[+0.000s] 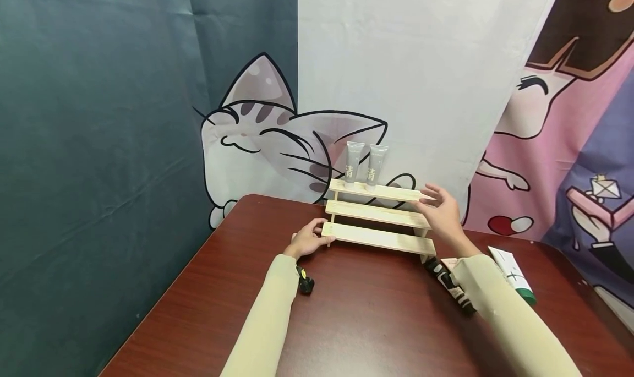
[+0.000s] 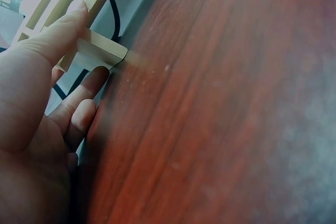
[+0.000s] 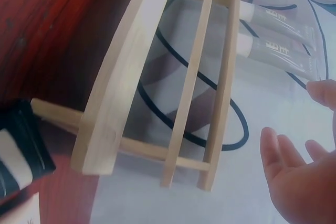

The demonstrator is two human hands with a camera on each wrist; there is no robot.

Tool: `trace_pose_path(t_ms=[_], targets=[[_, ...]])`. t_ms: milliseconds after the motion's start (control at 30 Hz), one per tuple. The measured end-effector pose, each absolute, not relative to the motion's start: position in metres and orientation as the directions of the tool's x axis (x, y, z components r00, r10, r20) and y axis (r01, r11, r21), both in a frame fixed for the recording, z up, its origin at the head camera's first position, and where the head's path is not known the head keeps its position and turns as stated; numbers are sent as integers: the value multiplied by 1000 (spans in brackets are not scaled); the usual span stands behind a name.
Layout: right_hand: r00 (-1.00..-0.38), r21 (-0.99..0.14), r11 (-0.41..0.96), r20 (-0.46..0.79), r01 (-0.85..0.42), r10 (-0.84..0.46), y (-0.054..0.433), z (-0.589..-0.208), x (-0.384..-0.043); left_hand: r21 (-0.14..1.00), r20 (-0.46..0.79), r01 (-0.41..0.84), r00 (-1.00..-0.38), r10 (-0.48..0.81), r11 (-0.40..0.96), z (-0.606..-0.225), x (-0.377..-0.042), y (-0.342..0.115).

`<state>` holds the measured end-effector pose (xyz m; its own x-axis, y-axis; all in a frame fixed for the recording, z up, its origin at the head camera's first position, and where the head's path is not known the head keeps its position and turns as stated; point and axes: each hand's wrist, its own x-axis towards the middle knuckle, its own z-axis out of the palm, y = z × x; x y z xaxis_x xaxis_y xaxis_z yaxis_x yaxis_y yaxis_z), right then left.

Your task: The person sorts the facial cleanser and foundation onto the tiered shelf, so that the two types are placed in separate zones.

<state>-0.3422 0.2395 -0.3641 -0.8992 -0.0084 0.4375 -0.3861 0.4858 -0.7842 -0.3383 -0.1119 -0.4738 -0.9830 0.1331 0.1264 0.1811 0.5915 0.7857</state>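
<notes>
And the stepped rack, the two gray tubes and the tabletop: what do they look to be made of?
Stepped rack: apparently bare, matte wood, going by its pale yellowish color and faint grain.
Gray tubes: probably smooth, flexible plastic, since they flatten toward their tops.
Tabletop: reddish-brown with streaked grain and a glossy sheen; wood or laminate, I can't tell.

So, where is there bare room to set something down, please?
Free: the tabletop between the sleeves, in front of the rack, and its middle shelf. Crowded: near the rack's right end, where a black item and white tube lie.
</notes>
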Motion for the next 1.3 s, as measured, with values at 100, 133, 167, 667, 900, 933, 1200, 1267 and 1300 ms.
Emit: trace_pose_path(t_ms=[100, 133, 167, 667, 900, 933, 1200, 1267, 1300], targets=[[-901, -771, 509, 433, -383, -21, 245, -364, -338, 780, 128, 183, -983, 133, 598, -474, -339, -113], [-902, -767, 516, 432, -381, -25, 248, -365, -337, 781, 129, 184, -982, 134, 597, -473, -339, -113], [-902, -765, 518, 431, -383, -29, 250, -365, -336, 782, 130, 186, -982, 136, 595, -473, -338, -113], [-896, -770, 523, 444, -364, 30, 280, -379, -320, 791, 118, 177, -984, 137, 586, -472, -335, -114], [-892, -761, 562, 443, -324, 86, 302, -387, -309, 790, 111, 175, -983, 144, 587, -473, -334, -114], [-892, -758, 570, 442, -316, 93, 305, -387, -308, 789, 115, 179, -983, 146, 588, -473, -335, -113], [-899, -737, 625, 420, -258, 125, 329, -389, -301, 783, 123, 185, -982, 144, 594, -470, -337, -114], [-899, -735, 631, 419, -250, 132, 334, -390, -300, 782, 123, 185, -982, 144, 595, -470, -337, -114], [-899, -736, 630, 417, -248, 133, 337, -390, -299, 781, 123, 184, -982, 143, 597, -471, -338, -114]])
